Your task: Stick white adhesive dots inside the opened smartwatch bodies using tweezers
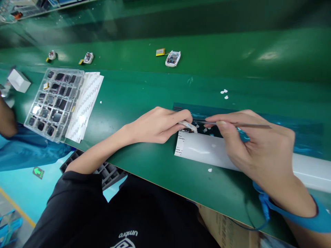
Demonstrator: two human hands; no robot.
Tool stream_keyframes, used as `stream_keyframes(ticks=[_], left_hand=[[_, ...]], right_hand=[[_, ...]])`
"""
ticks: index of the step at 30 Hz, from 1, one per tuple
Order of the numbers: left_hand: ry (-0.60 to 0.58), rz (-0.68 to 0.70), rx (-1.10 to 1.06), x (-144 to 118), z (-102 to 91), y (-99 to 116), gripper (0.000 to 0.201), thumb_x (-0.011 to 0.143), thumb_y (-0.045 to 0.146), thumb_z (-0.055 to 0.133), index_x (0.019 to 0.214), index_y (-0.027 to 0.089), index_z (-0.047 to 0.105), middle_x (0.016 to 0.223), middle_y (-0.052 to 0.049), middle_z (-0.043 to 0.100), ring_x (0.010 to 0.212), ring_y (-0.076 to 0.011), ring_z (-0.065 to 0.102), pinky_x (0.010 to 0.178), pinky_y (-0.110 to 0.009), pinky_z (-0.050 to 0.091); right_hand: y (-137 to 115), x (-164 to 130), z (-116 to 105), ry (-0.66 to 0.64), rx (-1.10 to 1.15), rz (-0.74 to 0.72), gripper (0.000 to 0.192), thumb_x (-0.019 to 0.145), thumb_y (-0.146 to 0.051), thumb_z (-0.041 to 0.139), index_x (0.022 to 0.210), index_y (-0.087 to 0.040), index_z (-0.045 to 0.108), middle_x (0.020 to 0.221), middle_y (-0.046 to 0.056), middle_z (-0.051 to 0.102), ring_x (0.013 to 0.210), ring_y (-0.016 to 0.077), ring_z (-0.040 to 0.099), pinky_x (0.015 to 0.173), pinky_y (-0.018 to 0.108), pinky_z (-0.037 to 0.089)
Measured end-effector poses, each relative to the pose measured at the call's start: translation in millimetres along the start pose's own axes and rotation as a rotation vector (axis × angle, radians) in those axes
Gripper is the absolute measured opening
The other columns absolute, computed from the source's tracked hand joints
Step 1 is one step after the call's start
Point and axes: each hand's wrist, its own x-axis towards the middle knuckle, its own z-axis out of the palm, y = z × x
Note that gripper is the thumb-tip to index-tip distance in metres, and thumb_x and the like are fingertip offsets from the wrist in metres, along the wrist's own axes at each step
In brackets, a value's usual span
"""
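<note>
My left hand (161,124) pinches a white watch case (188,126) on its side, just above the bench, its inner parts partly showing. My right hand (258,144) is closed around a pair of thin metal tweezers (243,124), whose tips point left toward the case. Where the tips end is hard to make out behind my left fingers. Beneath both hands lie a dark blue film sheet (292,120) and a white strip (204,146) with print at its left end. A few small white round pieces (206,129) rest on the film near the tweezers.
An open watch case (172,59) with a yellow battery (160,52) lies at the back. A clear compartment tray (55,103) of dark watch screens and printed white sheets (85,103) are on the left. Beside them shows a co-worker's arm (6,119). A blue wrist strap (292,220) trails a cord.
</note>
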Motion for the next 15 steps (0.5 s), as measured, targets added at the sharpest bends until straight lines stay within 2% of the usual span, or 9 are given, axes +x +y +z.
stream_keyframes(ticks=[4,8,12,15], left_hand=[[-0.021,0.034,0.162,0.0,1.4,1.7,0.027,0.110,0.024,0.037,0.117,0.018,0.062,0.095,-0.007,0.076,0.084,-0.0199,0.072,0.071,-0.030,0.050],[-0.050,0.059,0.302,-0.3,0.2,6.7,0.029,0.108,0.016,0.037,0.117,0.018,0.064,0.093,-0.006,0.074,0.086,-0.0193,0.070,0.066,-0.030,0.047],[-0.059,0.096,0.334,0.9,-1.6,7.6,0.030,0.105,0.010,0.039,0.119,0.020,0.063,0.096,-0.005,0.076,0.085,-0.0185,0.069,0.062,-0.031,0.042],[-0.096,0.093,0.338,2.3,-1.3,5.8,0.033,0.103,0.007,0.038,0.120,0.020,0.063,0.100,-0.005,0.078,0.087,-0.0187,0.069,0.063,-0.032,0.041]], right_hand=[[-0.6,-2.1,2.1,-0.020,0.014,-0.023,0.012,0.097,-0.027,0.070,0.100,-0.034,0.079,0.101,-0.003,0.083,0.091,0.0217,0.078,0.081,0.039,0.061],[3.3,-8.6,4.5,-0.065,-0.015,-0.142,0.025,0.099,-0.018,0.065,0.110,-0.036,0.078,0.105,-0.005,0.083,0.093,0.0204,0.080,0.078,0.037,0.064],[6.5,-10.8,0.2,-0.016,-0.160,-0.300,0.043,0.096,-0.005,0.060,0.122,-0.036,0.075,0.114,-0.006,0.082,0.098,0.0186,0.081,0.079,0.033,0.067],[5.6,-6.7,-6.6,0.088,-0.268,-0.267,0.047,0.092,0.000,0.067,0.126,-0.033,0.073,0.118,-0.001,0.081,0.097,0.0177,0.081,0.075,0.030,0.065]])
